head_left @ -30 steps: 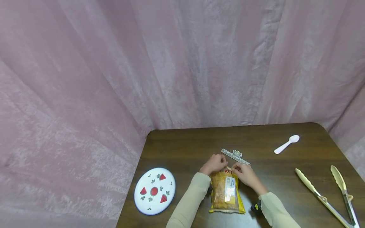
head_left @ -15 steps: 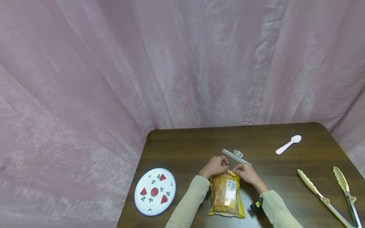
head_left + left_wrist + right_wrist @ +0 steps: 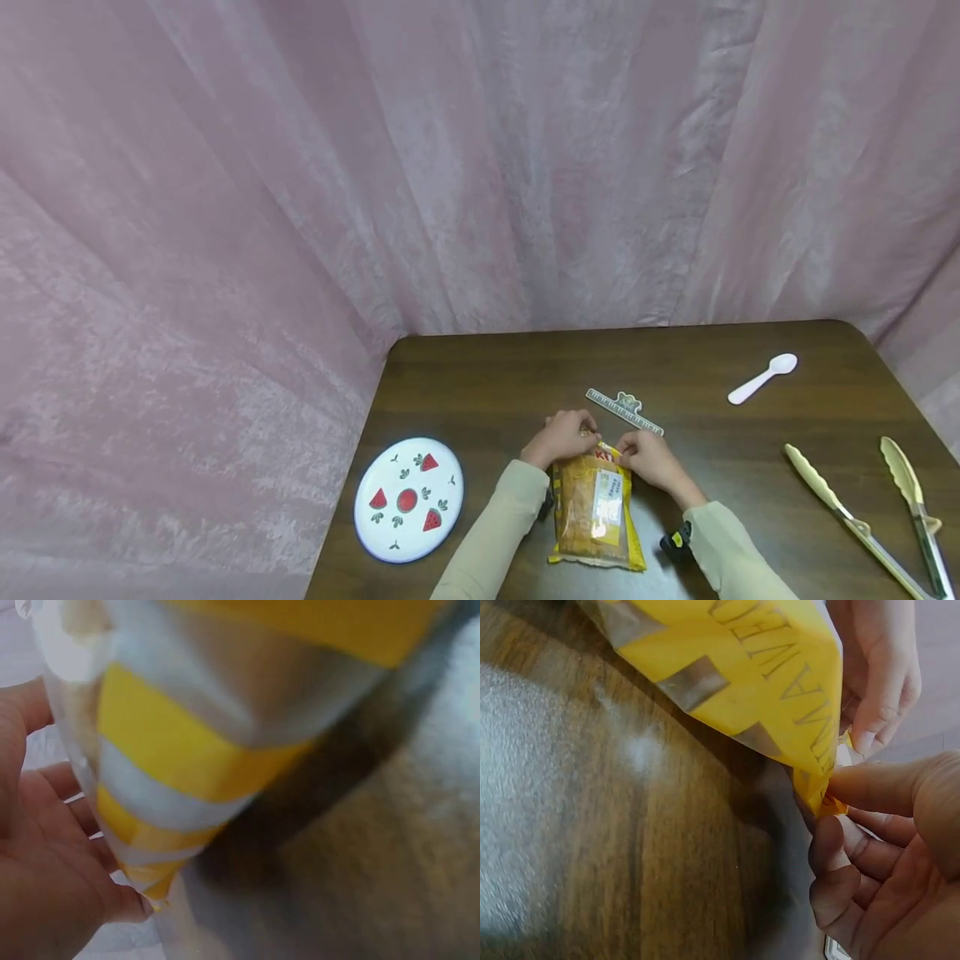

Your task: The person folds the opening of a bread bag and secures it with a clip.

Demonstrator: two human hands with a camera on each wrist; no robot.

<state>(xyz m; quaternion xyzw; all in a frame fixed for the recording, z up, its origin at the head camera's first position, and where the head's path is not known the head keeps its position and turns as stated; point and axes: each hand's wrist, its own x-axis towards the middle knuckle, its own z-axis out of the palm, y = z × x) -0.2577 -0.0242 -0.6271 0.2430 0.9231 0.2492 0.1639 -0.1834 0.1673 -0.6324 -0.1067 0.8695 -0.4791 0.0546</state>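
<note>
Since one second ago, the yellow-edged bread bag [image 3: 573, 508] has shifted slightly toward my body, and my left hand [image 3: 562, 437] and right hand [image 3: 651, 458] have shifted with it, at its top end. Fingers: my right thumb and forefinger are clamped on one yellow corner of the top edge, the remaining fingers curled beneath. My left thumb tip meets the film further along, with fingers behind it; I read this as a second pinch, though the head view partly hides the fingertips. Step: I judge that I am working at the mouth of the bag; whether I am parting or folding the film, I cannot tell. The next move calls for both grips kept firm and even, lest the film slip or tear. Bag: it lies between my forearms, its printed label [image 3: 607, 500] uppermost, tan contents showing through the clear window. Surroundings: a ruler-marked clip [image 3: 617, 405] lies just beyond my right hand; I cannot tell whether they touch. Well to the left is a watermelon-patterned plate [image 3: 416, 546]; to the far right, a white plastic spoon [image 3: 752, 387] and, nearer me, tongs [image 3: 817, 485] with arms spread. All rest on a dark wooden table [image 3: 480, 375], before a pink curtain [image 3: 450, 167].
</note>
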